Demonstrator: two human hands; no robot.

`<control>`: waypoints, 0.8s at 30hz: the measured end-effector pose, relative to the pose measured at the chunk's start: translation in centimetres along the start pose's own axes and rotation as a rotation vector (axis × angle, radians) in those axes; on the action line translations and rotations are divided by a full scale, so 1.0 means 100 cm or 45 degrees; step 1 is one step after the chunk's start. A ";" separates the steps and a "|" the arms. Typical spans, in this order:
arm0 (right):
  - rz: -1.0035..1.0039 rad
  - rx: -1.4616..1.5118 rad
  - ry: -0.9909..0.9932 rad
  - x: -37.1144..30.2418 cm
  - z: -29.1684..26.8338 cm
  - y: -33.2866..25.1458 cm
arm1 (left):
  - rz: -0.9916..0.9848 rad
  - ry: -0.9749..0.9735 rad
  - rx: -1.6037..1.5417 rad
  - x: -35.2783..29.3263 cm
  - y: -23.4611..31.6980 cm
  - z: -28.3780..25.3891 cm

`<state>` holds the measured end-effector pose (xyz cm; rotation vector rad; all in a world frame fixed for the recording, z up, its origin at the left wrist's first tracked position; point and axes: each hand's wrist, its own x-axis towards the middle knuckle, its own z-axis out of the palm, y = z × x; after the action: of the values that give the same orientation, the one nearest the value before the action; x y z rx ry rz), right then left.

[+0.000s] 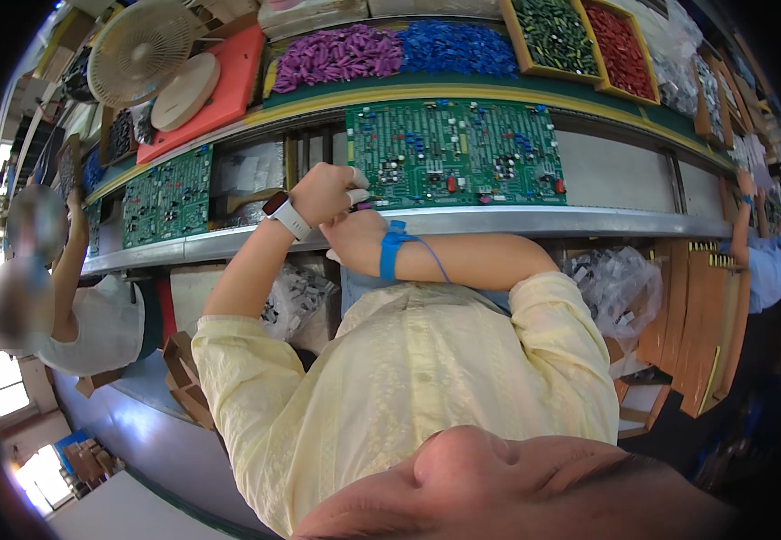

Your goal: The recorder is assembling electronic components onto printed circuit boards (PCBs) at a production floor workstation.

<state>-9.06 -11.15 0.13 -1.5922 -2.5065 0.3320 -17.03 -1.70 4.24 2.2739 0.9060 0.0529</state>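
Note:
A populated green circuit board (pixel 456 148) lies on the line in front of me, set with small blue, red and white parts. At its lower left corner my left hand (pixel 325 193) is closed, fingers curled in, with white covers on the fingertips and a white watch on the wrist. Just below and touching it is my right hand (pixel 356 238), bent inward, with a blue wrist strap (pixel 392 250) and cord. Its fingers are mostly hidden. A small purple part (pixel 362 205) shows beside the fingertips; whether either hand grips it I cannot tell.
Heaps of purple parts (pixel 341 58) and blue parts (pixel 458 48) lie beyond the board, beside yellow trays of green parts (pixel 552 38) and red parts (pixel 620 52). Another circuit board (pixel 167 197) sits left. A metal rail (pixel 498 220) runs along the near side. Co-workers stand at both sides.

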 end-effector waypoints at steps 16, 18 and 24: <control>0.574 -0.005 0.116 -0.131 -0.073 0.101 | -0.884 1.322 0.610 -0.179 -0.280 -0.095; 0.740 -0.048 0.180 -0.151 -0.074 0.124 | -1.125 1.267 0.584 -0.209 -0.309 -0.101; 1.145 -0.228 0.299 -0.212 -0.091 0.197 | -1.550 0.905 0.662 -0.216 -0.341 -0.114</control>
<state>19.32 -21.35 3.47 -2.5720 -1.5512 -0.0015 -56.70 9.46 -3.41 1.6967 2.7828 0.0876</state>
